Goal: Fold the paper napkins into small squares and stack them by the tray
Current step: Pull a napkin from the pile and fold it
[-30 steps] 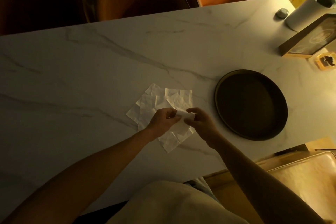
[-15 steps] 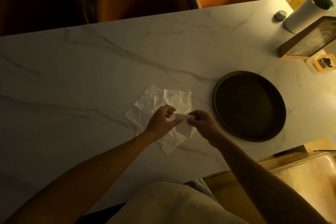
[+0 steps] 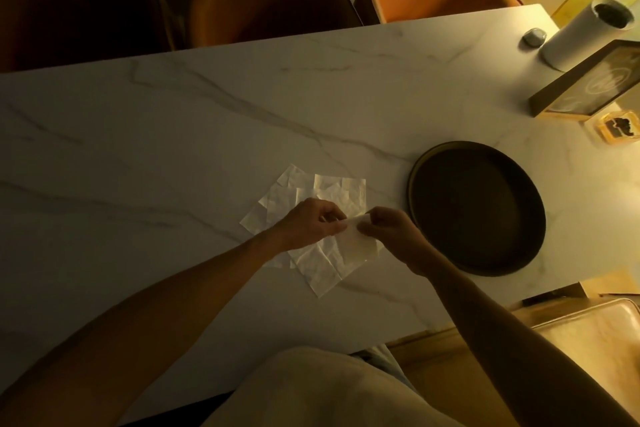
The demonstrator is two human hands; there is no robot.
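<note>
The left hand (image 3: 313,224) and the right hand (image 3: 394,236) meet over the tabletop (image 3: 207,135), and each grip is pinched shut on the top edge of one napkin (image 3: 356,243). The left fingertips (image 3: 341,226) and the right fingertips (image 3: 363,226) almost touch, so the two pinches sit side by side at the middle of that edge. From the grips, the napkin hangs down toward 6 o'clock, a little toward 5, and its low corner comes close to the loose sheets below. Its top edge runs from 9 o'clock to 3 o'clock, from one hand to the other. It looks partly folded, but I cannot tell how many folds it has. Under and around the hands lies the pile of napkins (image 3: 294,194), flat and messy, spreading from 10 o'clock to 6 o'clock of the grips. The tray (image 3: 414,184) is round and dark, and it sits at 3 o'clock of the hands, near but not touching the pile. The right hand is the nearer one to the tray. I see no folded stack by the tray yet, so I think the job is just getting going. The bare spot between the pile and the tray, at about 2 o'clock of the grips, looks like a good place for the first small square.
</note>
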